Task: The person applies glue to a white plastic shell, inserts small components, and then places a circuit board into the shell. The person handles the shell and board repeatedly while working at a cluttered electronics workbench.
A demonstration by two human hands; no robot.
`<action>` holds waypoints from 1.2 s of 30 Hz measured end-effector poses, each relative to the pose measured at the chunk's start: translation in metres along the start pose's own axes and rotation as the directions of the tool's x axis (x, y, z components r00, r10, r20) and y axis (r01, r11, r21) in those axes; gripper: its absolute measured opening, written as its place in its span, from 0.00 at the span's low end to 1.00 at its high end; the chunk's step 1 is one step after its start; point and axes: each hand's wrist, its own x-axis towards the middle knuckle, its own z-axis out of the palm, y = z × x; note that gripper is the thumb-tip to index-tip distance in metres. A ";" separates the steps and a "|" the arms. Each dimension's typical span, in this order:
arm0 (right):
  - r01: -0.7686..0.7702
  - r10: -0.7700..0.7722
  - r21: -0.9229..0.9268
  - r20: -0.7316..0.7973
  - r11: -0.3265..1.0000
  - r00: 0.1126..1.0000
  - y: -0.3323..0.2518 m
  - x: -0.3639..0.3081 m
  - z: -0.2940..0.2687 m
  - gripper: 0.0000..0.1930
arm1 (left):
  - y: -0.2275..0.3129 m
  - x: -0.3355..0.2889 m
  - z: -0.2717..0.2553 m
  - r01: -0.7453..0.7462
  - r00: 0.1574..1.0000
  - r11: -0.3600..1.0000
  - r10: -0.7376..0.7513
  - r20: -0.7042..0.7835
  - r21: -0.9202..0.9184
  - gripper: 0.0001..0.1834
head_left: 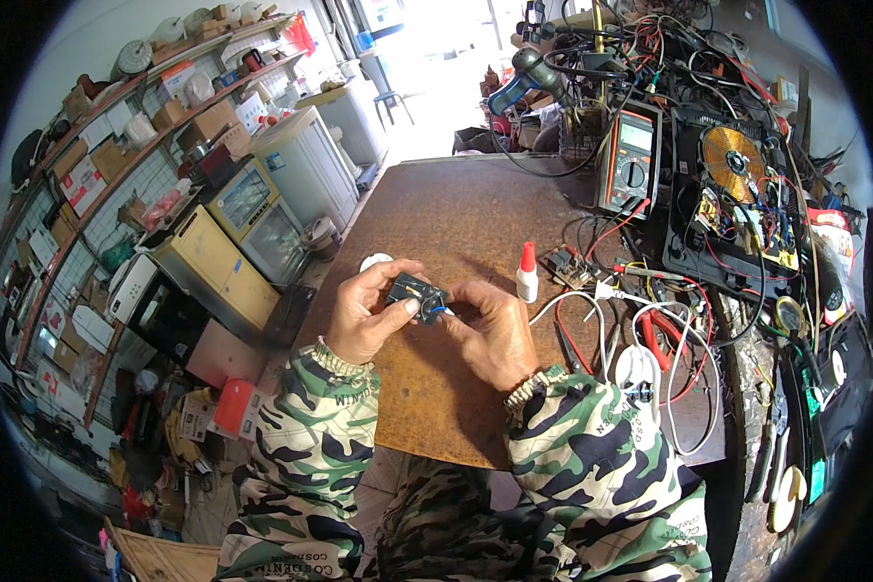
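Over the worn brown tabletop (436, 407), my left hand (371, 308) grips a small black device (409, 291) with an open-looking inside, its thumb on the near side. My right hand (493, 332) is closed at the device's right end, with thumb and fingertips pinched around a short blue piece (438, 310), perhaps a wire. Its far end is hidden by my fingers. Just beyond my left fingers, a round white object (374, 261) shows in part. To the right of my right hand stands a small white bottle with a red cap (527, 273).
A multimeter (632, 155) stands at the table's right back. Beside it, an opened appliance with a copper coil (732, 165) leans among tangled wires. White cable (691, 388) and red-handled pliers (662, 335) lie at right. Shelves and refrigerators (306, 165) line the left wall.
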 end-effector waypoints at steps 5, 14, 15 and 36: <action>-0.188 0.151 0.293 0.146 0.937 0.978 -0.002 0.005 0.006 0.07 | -0.001 -0.011 -0.004 -0.084 0.992 0.978 0.100 -0.078 0.191 0.20; -0.175 0.133 0.320 0.148 0.931 0.980 0.003 0.006 0.001 0.07 | 0.001 -0.008 0.010 -0.142 0.982 0.954 0.169 -0.082 0.264 0.20; -0.167 0.127 0.311 0.145 0.936 0.981 0.005 0.006 0.000 0.07 | 0.001 -0.008 0.010 -0.144 0.982 0.955 0.170 -0.080 0.261 0.21; -0.228 0.166 0.240 0.252 0.944 0.953 0.002 0.007 -0.005 0.09 | 0.005 -0.004 -0.004 0.102 0.960 0.974 -0.149 -0.238 -0.201 0.19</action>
